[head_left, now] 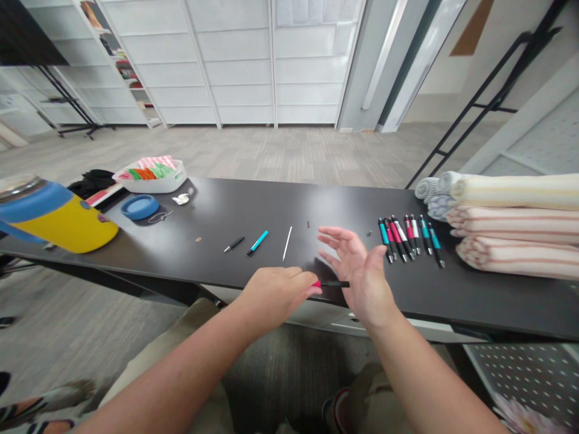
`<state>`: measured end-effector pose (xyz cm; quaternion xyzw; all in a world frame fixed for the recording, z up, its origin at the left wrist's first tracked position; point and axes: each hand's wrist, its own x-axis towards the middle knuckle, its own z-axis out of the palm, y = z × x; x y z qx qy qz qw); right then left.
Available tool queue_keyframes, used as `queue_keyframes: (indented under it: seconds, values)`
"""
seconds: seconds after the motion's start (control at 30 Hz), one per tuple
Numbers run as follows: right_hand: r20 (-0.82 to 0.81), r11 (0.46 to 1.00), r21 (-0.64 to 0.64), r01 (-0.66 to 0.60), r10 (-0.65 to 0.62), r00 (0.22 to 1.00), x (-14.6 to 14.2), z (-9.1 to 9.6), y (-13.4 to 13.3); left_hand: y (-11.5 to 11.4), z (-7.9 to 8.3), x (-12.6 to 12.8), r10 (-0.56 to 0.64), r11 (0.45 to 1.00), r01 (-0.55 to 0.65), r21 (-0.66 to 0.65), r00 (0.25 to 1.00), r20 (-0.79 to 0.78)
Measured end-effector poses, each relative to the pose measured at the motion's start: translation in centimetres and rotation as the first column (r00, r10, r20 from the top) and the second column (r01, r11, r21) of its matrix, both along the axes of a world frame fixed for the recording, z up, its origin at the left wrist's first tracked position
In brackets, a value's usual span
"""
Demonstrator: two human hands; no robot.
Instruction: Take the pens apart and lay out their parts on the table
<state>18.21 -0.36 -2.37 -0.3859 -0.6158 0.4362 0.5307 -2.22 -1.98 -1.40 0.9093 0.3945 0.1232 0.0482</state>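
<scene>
My left hand [280, 295] is closed around the pink end of a pen [333, 284], whose black end points right. That black end reaches the palm of my right hand [357, 271], which is open with its fingers spread. Beyond my hands a thin white ink refill [287, 243] lies on the dark table. Left of it are a turquoise pen barrel [258, 242] and a black pen part with a silver tip [234, 243]. A tiny dark piece, perhaps a spring [308, 224], lies to the refill's right.
Several pens [409, 236] lie in a row at right, beside rolled striped towels [511, 223]. At left stand a blue and yellow tumbler [58, 214], a blue lid [140, 207] and a white basket [174, 181] of colourful packets. The dark table [217, 211] has its near edge below my hands.
</scene>
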Motion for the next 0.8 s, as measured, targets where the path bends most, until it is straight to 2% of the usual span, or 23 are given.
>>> queue_keyframes:
  seconds: [0.1, 0.13, 0.27, 0.37, 0.5, 0.6, 0.7, 0.8]
  values:
    - [-0.004, 0.983, 0.031, 0.182, -0.182, 0.983, 2.2, 0.4, 1.0, 0.4, 0.2, -0.7, 0.044, 0.999, -0.045, 0.011, 0.996, 0.074]
    - [0.001, 0.979, 0.025, 0.2, -0.2, 0.98, 3.1, 0.6, 1.3, 0.5, 0.3, -0.9, 0.059, 0.998, -0.06, 0.014, 0.993, 0.101]
    - [0.042, 0.997, 0.025, 0.079, -0.08, 0.996, 5.8, 2.0, 1.4, 0.7, 0.5, -1.6, 0.089, 0.996, -0.09, 0.0, 0.984, 0.151]
    - [-0.088, 0.997, 0.05, 0.05, -0.045, 0.995, 6.7, 3.5, 0.8, 0.8, 0.5, -1.7, 0.109, 0.994, -0.104, -0.041, 0.98, 0.167]
    - [-0.196, 0.996, -0.056, 0.063, -0.073, 0.978, 6.5, 4.2, 0.3, 0.9, 0.6, -1.5, 0.133, 0.989, -0.116, -0.091, 0.97, 0.205]
    - [-0.172, 0.992, -0.07, 0.101, -0.112, 0.979, 6.2, 3.7, 0.6, 0.9, 0.6, -1.4, 0.132, 0.99, -0.115, -0.086, 0.961, 0.242]
    - [-0.113, 0.995, -0.072, 0.065, -0.073, 0.991, 5.9, 2.9, 0.9, 1.0, 0.5, -1.5, 0.107, 0.994, -0.096, -0.056, 0.961, 0.254]
    - [0.093, 0.998, -0.06, -0.005, 0.011, 0.996, 5.3, 2.5, 0.5, 1.2, 0.1, -1.7, 0.078, 0.997, -0.074, -0.025, 0.969, 0.234]
